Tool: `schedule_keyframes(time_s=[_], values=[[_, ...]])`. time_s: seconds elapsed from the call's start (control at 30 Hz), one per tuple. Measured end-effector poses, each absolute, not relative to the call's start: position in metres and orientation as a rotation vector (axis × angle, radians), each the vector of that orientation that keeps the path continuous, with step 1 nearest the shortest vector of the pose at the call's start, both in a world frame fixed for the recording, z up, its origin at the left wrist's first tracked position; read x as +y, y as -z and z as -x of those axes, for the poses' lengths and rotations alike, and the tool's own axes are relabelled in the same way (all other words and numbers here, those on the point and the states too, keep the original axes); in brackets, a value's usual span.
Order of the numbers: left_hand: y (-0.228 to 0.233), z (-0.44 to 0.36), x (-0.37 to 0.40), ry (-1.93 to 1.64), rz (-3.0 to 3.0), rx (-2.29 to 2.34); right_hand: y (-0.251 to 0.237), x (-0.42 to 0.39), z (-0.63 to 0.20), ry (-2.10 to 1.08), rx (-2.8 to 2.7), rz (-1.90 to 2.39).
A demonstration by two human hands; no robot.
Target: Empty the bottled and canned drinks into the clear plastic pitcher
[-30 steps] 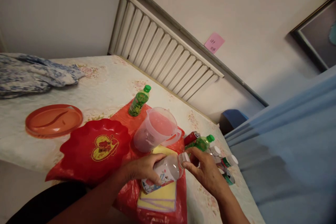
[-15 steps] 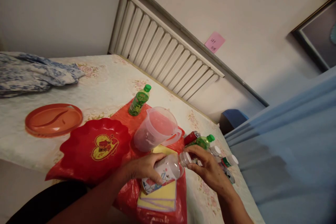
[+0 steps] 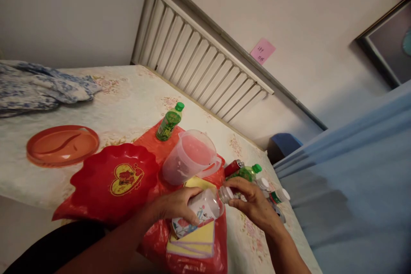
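Observation:
My left hand (image 3: pixel 180 206) is wrapped round the body of a clear bottle (image 3: pixel 205 207) with a printed label, tilted with its neck to the right. At that neck, the thumb and fingers of my right hand (image 3: pixel 248 201) pinch the whitish bottle cap (image 3: pixel 226 195). Whether the cap is loose from the neck I cannot tell. Folded yellow cloths (image 3: pixel 195 242) lie beneath the bottle on a red plastic sheet (image 3: pixel 150 239). Just behind my hands stands a translucent pitcher (image 3: pixel 189 158) with its handle to the right.
A red scalloped tray (image 3: pixel 96 184) and an orange lid (image 3: pixel 62 145) lie to the left. One green-capped bottle (image 3: pixel 169 124) stands behind. A red can (image 3: pixel 233 168), another green-capped bottle (image 3: pixel 246 173) and other bottles crowd beside my right hand. A radiator (image 3: pixel 202 55) lines the wall.
Both hands keep their hold on the bottle and its cap with hardly any movement. The whole view has shifted very slightly.

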State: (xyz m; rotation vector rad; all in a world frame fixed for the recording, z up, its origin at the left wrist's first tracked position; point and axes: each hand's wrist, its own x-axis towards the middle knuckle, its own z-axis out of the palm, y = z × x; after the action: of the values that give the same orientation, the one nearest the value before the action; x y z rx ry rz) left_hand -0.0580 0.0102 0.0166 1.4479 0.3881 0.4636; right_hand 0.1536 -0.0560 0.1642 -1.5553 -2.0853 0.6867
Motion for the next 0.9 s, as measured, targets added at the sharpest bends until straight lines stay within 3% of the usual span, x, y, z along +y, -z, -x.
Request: schedule_keyframes(time_s=[0.33,0.67,0.9], values=[[-0.017,0.057,0.008,-0.488,-1.424,0.379,-0.152,-0.058,-0.149,-0.523,-2.024,1.736],[-0.008,0.051,0.011,-0.53,-1.362,0.331,-0.104,-0.076,-0.157,-1.081,-1.522,1.527],[-0.008,0.045,0.009,-0.538,-1.364,0.295,-0.073,-0.088,-0.124,-1.048,-1.364,1.495]])
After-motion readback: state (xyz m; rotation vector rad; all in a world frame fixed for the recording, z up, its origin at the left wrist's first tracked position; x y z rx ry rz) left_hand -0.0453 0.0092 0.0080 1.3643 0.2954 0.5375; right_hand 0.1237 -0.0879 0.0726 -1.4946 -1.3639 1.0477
